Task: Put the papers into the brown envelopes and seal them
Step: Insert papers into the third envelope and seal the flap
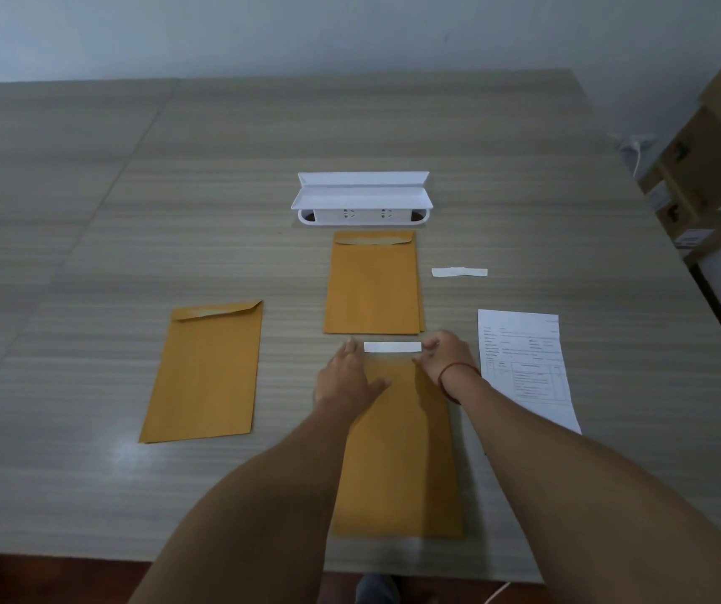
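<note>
Brown paper envelope [397, 451]: lies flat at the middle of the wood-grain tabletop's [132, 211] near edge, with a white paper strip [392, 347] across its far end. Left hand [347, 377]: presses flat on it, fingers straight. Right hand [445, 355]: pinches the strip's right end, fingers curled. Printed white sheet [524, 364]: lies just right. Second brown envelope [206, 372]: lies well left.

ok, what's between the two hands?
A white strip along the top edge of the near envelope, from the left hand, flat on the envelope, to the right hand, which seems to pinch its end. Head view.
</note>
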### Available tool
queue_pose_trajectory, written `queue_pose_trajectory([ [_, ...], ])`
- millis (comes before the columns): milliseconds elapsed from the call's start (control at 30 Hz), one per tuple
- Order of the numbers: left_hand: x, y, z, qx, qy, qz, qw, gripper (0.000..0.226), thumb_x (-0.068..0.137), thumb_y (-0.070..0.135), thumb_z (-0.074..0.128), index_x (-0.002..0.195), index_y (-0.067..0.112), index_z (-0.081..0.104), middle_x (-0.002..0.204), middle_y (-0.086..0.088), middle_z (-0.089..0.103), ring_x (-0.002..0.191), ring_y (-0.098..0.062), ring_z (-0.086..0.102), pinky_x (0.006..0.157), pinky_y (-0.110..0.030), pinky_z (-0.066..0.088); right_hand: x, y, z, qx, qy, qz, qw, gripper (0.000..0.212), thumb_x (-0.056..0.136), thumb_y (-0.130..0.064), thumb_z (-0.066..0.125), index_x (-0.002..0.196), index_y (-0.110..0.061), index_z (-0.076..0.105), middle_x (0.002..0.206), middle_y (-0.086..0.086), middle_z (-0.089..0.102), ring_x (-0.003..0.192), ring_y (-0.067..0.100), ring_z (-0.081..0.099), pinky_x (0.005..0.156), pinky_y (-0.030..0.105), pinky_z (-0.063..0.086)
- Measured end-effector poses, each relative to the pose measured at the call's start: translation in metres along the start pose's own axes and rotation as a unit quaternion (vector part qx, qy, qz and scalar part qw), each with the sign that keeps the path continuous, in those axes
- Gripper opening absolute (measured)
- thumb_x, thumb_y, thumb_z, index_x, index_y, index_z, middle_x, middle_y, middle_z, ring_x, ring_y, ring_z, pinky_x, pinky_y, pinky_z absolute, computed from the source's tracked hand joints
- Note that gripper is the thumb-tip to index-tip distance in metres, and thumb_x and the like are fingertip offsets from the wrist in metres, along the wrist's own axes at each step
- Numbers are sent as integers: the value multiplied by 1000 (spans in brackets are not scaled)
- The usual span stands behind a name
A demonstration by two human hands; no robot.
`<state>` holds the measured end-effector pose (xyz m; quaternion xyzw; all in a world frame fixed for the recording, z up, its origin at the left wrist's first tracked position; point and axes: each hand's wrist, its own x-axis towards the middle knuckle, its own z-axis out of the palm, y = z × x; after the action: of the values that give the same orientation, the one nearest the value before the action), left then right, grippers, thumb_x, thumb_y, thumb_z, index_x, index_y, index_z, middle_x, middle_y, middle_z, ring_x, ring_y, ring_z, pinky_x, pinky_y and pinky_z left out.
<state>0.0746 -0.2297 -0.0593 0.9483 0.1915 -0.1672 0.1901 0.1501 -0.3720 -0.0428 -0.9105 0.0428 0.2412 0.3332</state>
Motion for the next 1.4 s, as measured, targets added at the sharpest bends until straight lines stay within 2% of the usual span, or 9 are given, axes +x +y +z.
queue_pose_trajectory([
  [200,5,0,-5,36,-14,1,999,90,83,60,59,151,15,22,161,0,16,143,-20,30,110,-36,37,8,-2,11,20,24,15,999,23,89,-24,67,109,-14,63,114,5,66,106,24,61,91,34,49],
  [500,8,1,-1,39,-3,-19,999,95,81,60,63,152,15,19,160,0,21,141,-21,35,109,-37,40,8,-13,17,1,77,62,995,23,88,-27,68,107,-12,70,107,6,71,99,26,66,70,26,43],
  [800,12,2,-2,33,-13,-27,999,96,75,60,68,149,13,27,153,-3,34,135,-23,42,105,-36,41,15,-14,11,27,35,55,998,20,87,-21,69,103,-10,72,109,7,71,105,26,65,89,31,49],
  [967,11,6,-6,35,-15,-37,999,93,74,58,70,145,11,33,147,-5,42,131,-24,45,102,-36,45,4,-7,3,31,24,8,999,11,89,-21,65,94,-12,68,99,2,67,99,21,63,91,34,50],
  [1067,9,7,-9,5,-22,-52,998,95,73,55,73,146,10,32,144,-5,44,130,-25,46,102,-37,46,0,-4,-8,66,28,-5,997,7,90,-20,64,93,-14,66,91,0,62,87,18,58,82,30,49],
  [1167,9,9,-10,10,-22,-52,998,90,72,56,74,141,9,37,136,-6,49,124,-26,50,98,-38,48,4,-2,-24,163,90,62,981,7,87,-17,65,91,-14,69,85,3,66,76,19,61,66,25,50],
  [1267,10,11,-11,14,-22,-55,998,89,73,56,73,139,7,38,132,-8,52,121,-27,52,97,-38,49,18,-2,-39,250,140,166,944,17,84,-12,64,70,-10,57,68,1,58,59,16,53,46,21,39],
  [1333,12,10,-11,17,-21,-55,998,90,72,56,74,139,7,39,129,-8,53,120,-26,53,96,-37,50,29,-2,-42,289,152,206,922,28,84,-9,64,63,-10,45,67,3,54,54,15,49,44,22,36],
  [1400,13,10,-11,22,-18,-53,998,90,72,57,73,139,7,39,128,-7,54,118,-25,54,95,-35,50,36,-4,-41,296,140,218,919,25,85,-10,66,68,-7,47,82,9,61,61,19,53,49,23,41],
])
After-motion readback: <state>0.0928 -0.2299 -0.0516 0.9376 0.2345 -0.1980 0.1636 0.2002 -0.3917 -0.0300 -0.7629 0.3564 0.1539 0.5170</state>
